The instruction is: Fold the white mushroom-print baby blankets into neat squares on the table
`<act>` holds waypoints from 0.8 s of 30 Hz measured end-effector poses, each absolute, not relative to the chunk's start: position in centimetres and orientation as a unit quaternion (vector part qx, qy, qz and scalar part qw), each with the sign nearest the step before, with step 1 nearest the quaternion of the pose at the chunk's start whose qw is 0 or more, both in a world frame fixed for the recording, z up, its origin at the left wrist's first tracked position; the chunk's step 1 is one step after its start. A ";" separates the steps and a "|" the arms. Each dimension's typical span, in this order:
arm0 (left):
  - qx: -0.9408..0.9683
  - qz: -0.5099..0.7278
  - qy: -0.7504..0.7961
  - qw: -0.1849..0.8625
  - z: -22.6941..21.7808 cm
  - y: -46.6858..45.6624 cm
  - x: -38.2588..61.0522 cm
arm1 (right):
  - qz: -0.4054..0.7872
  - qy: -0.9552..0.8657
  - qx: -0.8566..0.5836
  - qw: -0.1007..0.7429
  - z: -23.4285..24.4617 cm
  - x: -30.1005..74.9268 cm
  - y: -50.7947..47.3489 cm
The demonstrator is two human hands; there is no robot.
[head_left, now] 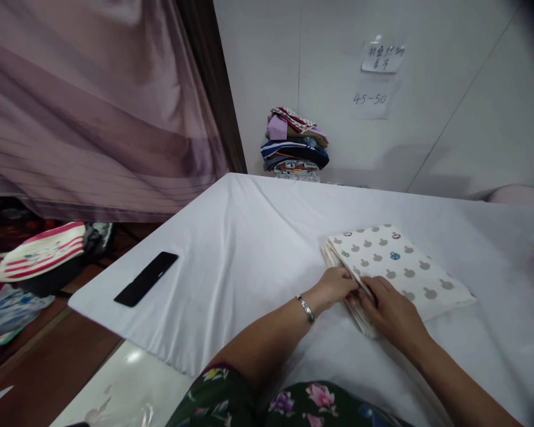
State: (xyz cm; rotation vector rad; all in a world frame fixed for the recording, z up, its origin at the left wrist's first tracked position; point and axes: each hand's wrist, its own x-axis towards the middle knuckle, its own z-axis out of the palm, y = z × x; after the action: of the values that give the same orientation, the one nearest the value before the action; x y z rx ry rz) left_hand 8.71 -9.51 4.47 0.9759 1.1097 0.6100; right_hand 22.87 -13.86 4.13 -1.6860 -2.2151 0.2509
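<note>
A folded white cloth with grey apple-like motifs lies on the white-covered worktop, well in from its left edge. The left hand and right hand pinch its layered side between their fingers. A flat black slab lies near the worktop's left edge.

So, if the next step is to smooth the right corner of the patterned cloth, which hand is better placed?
Probably the right hand: it is nearer that corner of the patterned cloth. The left hand, at the cloth's left edge, would likely have to cross the right.
</note>
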 end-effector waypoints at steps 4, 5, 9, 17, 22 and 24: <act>0.433 0.292 0.499 0.692 4.4 -9.8 8.9 | 0.086 -0.775 -0.613 0.128 4.3 22.3 -14.4; 0.434 0.295 0.498 0.690 4.4 -9.8 9.0 | 0.083 -0.774 -0.615 0.124 4.2 22.3 -14.4; 0.440 0.286 0.493 0.694 4.2 -9.5 8.7 | 0.093 -0.793 -0.585 0.144 3.4 23.1 -13.9; 0.381 0.357 0.525 0.672 4.1 -6.3 8.3 | 0.109 -0.797 -0.570 0.167 3.3 23.8 -13.5; 0.344 0.424 0.540 0.640 4.0 -3.8 7.8 | 0.113 -0.794 -0.574 0.162 3.1 23.9 -13.4; 0.343 0.438 0.546 0.626 4.0 -3.0 7.3 | 0.105 -0.797 -0.574 0.155 2.9 23.9 -13.5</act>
State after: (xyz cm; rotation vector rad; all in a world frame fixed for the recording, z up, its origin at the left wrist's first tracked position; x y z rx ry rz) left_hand 7.34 -3.02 4.02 0.7861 1.2526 1.0048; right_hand 23.94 -13.46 2.91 -1.6451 -2.2830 0.3002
